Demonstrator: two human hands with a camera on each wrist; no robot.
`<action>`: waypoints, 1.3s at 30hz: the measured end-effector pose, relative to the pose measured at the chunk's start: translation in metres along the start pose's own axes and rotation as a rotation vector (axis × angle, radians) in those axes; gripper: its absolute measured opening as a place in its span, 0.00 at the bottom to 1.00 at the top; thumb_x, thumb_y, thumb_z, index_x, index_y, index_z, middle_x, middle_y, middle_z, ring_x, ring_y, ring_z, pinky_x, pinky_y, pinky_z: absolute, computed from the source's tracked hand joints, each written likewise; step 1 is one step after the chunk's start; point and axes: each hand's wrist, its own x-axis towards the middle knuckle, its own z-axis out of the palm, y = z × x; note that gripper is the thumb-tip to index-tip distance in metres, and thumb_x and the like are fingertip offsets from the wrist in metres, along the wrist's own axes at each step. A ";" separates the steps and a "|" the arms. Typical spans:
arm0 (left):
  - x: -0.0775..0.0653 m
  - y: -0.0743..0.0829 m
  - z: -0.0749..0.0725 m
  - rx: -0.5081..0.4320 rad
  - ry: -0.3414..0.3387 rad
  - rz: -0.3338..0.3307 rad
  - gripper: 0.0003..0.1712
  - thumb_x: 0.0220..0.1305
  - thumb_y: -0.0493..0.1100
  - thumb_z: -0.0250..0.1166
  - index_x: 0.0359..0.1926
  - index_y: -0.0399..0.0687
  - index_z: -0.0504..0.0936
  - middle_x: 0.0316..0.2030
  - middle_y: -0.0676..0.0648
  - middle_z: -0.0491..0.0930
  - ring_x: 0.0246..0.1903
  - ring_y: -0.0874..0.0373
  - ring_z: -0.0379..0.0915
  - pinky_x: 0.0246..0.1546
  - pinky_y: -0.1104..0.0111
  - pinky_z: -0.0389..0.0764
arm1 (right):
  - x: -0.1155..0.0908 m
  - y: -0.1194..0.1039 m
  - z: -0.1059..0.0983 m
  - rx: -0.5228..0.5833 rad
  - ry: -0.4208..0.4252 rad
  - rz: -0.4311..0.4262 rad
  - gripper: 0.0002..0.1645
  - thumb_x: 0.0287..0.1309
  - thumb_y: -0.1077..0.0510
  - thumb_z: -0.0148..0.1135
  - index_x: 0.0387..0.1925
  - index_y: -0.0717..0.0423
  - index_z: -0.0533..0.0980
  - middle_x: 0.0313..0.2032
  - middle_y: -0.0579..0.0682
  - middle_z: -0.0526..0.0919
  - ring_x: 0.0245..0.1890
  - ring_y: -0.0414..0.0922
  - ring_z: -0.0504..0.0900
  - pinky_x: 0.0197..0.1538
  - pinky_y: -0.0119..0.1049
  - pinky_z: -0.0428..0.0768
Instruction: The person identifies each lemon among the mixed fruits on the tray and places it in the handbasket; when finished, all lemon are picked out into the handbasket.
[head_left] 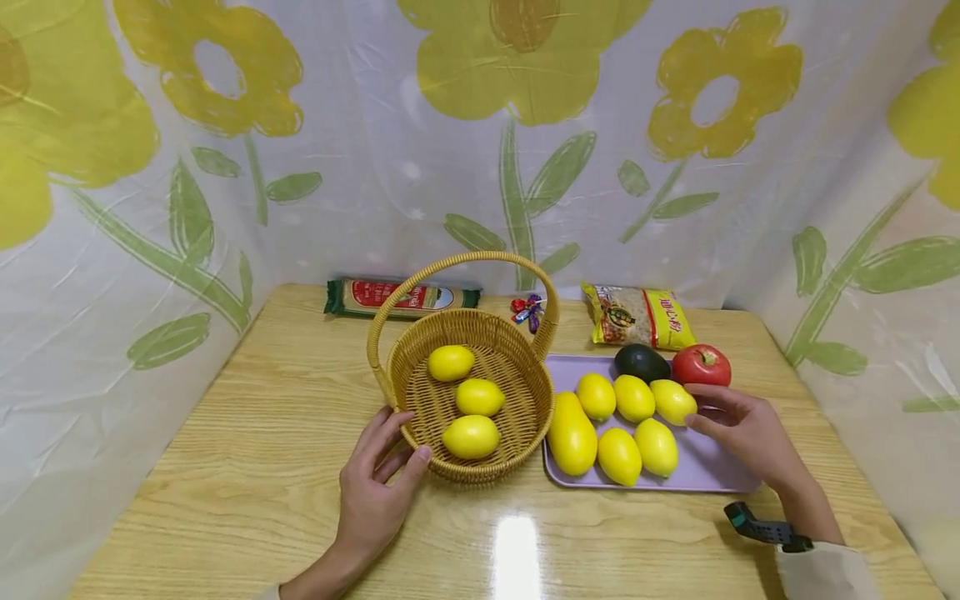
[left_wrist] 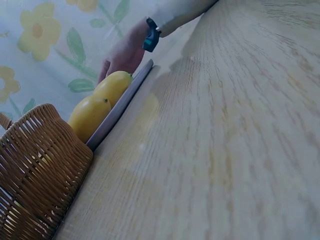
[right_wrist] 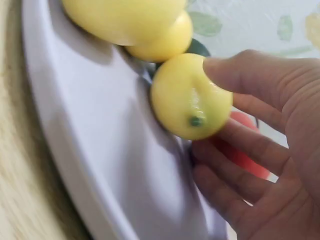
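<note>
My right hand (head_left: 738, 429) pinches a yellow lemon (head_left: 673, 402) at the right end of a group of several on the lilac tray (head_left: 712, 467). In the right wrist view the thumb (right_wrist: 235, 75) presses the lemon's upper side, with other fingers behind and below it. My left hand (head_left: 378, 487) touches the near left rim of a round wicker basket (head_left: 465, 475), fingers relaxed, index fingertip on the rim. Three lemons (head_left: 471, 437) lie inside the basket. The left wrist view shows the basket's woven side (left_wrist: 40, 175), but not the left hand itself.
A long yellow fruit (head_left: 572, 435), a dark green avocado (head_left: 642, 362) and a red tomato-like fruit (head_left: 702, 365) share the tray. Behind lie a green-ended noodle packet (head_left: 401, 297), wrapped candies (head_left: 529, 312) and a yellow food bag (head_left: 637, 317). The basket's tall handle (head_left: 472, 257) arches upward.
</note>
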 end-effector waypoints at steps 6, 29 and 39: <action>0.000 0.001 -0.002 0.000 0.004 0.000 0.27 0.72 0.32 0.73 0.69 0.49 0.83 0.81 0.34 0.64 0.70 0.30 0.73 0.61 0.62 0.89 | 0.005 -0.003 0.009 -0.017 -0.021 0.010 0.31 0.65 0.56 0.81 0.67 0.56 0.82 0.61 0.62 0.88 0.50 0.20 0.82 0.53 0.12 0.81; 0.000 0.001 -0.002 0.002 0.003 0.008 0.27 0.72 0.33 0.73 0.69 0.53 0.84 0.81 0.35 0.64 0.70 0.32 0.74 0.60 0.65 0.90 | 0.028 -0.118 0.028 0.296 -0.320 -0.276 0.25 0.70 0.70 0.71 0.65 0.53 0.83 0.62 0.52 0.87 0.57 0.42 0.88 0.59 0.32 0.91; -0.001 0.000 -0.002 -0.012 0.000 -0.003 0.28 0.72 0.33 0.73 0.69 0.54 0.84 0.81 0.35 0.64 0.70 0.31 0.74 0.61 0.58 0.89 | 0.057 -0.173 0.107 0.148 -0.529 -0.436 0.23 0.67 0.57 0.78 0.62 0.44 0.86 0.58 0.41 0.90 0.51 0.41 0.88 0.56 0.39 0.92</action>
